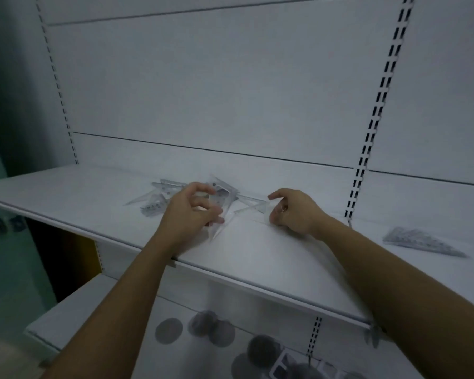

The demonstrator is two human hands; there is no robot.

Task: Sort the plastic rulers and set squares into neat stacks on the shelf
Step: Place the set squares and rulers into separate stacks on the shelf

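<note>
Gripping set squares (222, 193), left hand (188, 212); right hand (293, 212) pinches one set square (253, 208).

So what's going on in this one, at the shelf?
A person is sorting clear plastic rulers and set squares on a white shelf. The left hand grips a set square over the loose pile in the middle. The right hand is at the end of a second set square lying flat; whether it grips it is unclear. One stack already lies further right.
</note>
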